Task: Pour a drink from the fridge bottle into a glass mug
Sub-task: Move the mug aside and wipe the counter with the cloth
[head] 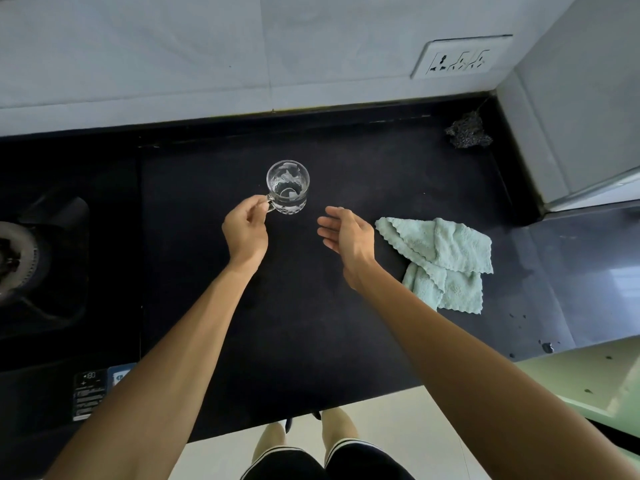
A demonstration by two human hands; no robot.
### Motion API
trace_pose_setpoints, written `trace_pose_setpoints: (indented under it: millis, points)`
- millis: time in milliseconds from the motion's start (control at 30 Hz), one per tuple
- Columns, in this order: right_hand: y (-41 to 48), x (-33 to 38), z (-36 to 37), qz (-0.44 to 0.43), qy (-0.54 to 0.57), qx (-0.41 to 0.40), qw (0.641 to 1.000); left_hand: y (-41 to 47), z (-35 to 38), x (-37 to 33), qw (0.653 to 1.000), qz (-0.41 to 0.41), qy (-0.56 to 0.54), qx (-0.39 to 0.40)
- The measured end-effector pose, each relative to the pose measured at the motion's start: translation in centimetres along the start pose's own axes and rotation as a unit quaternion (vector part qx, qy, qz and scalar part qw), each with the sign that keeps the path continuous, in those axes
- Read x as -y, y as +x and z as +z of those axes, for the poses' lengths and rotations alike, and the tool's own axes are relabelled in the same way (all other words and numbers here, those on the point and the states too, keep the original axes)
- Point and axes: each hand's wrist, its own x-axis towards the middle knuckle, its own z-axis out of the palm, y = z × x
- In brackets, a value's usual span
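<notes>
The task looks to be at an early stage: the glass mug [287,187] stands upright on the dark counter [311,323], just above the middle of the frame. It appears empty, though reflections in the glass make a thin layer at the bottom hard to rule out. No bottle is in view, so fetching it from the fridge and the pour itself seem left to do. The left hand [245,233] sits at the mug's lower left, its fingers [255,204] curled in a pinch on the handle [270,205]. The right hand [346,237] hovers just right of the mug, apart from it, palm turned inward, its fingers straight and relaxed, holding nothing. A pale green cloth [443,258] lies crumpled at the right of the frame, a stove burner [17,258] at the left edge
</notes>
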Motion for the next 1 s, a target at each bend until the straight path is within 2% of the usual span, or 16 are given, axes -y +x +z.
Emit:
trace_pose_setpoints:
  millis: [133,233,300,367,600,767,933,1000]
  points:
    - [-0.2,-0.1,-0.1,-0.004,-0.003,0.008,1.000,-0.2,-0.1,-0.6,0.998,-0.054,-0.034,0.017]
    - [-0.6,-0.4,-0.5,-0.009,-0.006,0.009,1.000,-0.7,-0.2,-1.1,0.987,-0.123,-0.102,0.027]
    - [-1.1,-0.7,-1.2,-0.020,-0.022,0.004,1.000,-2.1,-0.3,-1.3,0.974,-0.171,-0.151,0.002]
    - [-1.4,-1.0,-2.3,-0.041,-0.048,-0.014,0.998,-4.4,-0.1,-1.3,0.965,-0.184,-0.185,-0.022]
    - [-1.7,-1.0,-8.4,-0.149,-0.196,-0.097,0.964,-10.7,5.5,-3.3,0.954,-0.193,-0.180,0.144]
    - [0.9,-1.5,-13.2,-0.202,-0.375,-0.129,0.896,-11.7,9.8,-5.2,0.950,-0.175,-0.163,0.202]
    - [3.4,-3.5,-16.0,-0.197,-0.602,-0.111,0.765,-12.1,11.4,-4.6,0.952,-0.170,-0.157,0.203]
    - [3.8,-4.3,-16.0,-0.212,-0.632,-0.121,0.736,-12.1,10.8,-4.1,0.963,-0.146,-0.143,0.174]
